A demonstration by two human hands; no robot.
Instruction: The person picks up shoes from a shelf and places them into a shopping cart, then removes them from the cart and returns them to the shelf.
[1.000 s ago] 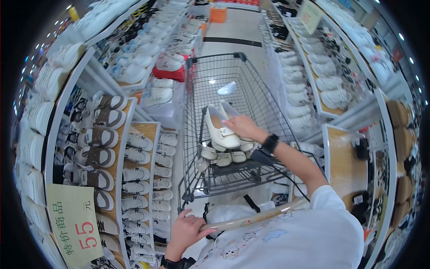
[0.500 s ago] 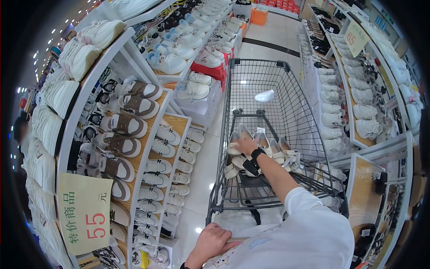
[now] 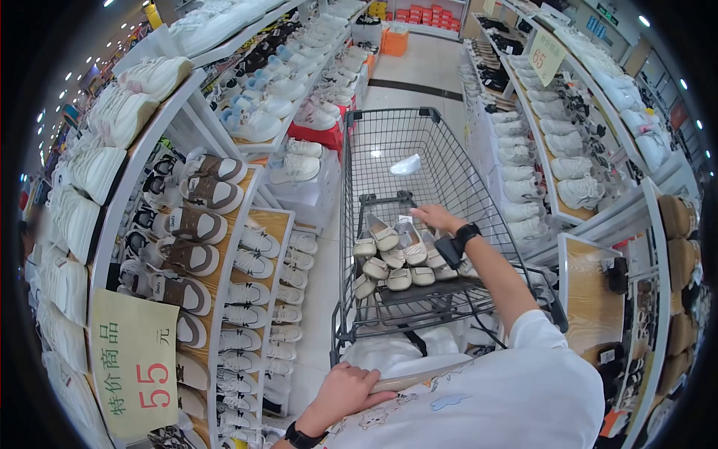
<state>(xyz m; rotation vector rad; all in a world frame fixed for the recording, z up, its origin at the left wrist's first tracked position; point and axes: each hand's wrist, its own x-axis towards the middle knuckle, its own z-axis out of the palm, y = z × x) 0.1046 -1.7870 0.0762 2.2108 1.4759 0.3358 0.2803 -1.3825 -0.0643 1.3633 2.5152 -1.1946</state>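
Observation:
My left hand (image 3: 350,389) is wrapped round the cart handle (image 3: 426,374), close to my white shirt. My right hand (image 3: 440,218) reaches into the grey wire shopping cart (image 3: 490,217), above the far side of a pile of shoes. Its visible fingers stretch leftward with nothing evident in them; their lower side is partly hidden. Below it, several beige flat shoes (image 3: 399,279) lie in rows at the near end of the cart, some with a white tag (image 3: 406,221). A dark device (image 3: 449,251) hangs at my right wrist, with a black cable running down.
A clear plastic piece (image 3: 406,165) lies deeper in the cart. Shoe racks line both sides, with brown-and-white shoes (image 3: 196,224) at left and white shoes (image 3: 580,193) at right. A price sign (image 3: 134,363) hangs at the left front. Orange boxes (image 3: 394,40) stand down the aisle.
My right hand has come off the shoes at the pile's left and moved right and farther into the cart. My left hand stays on the handle. The view has shifted slightly.

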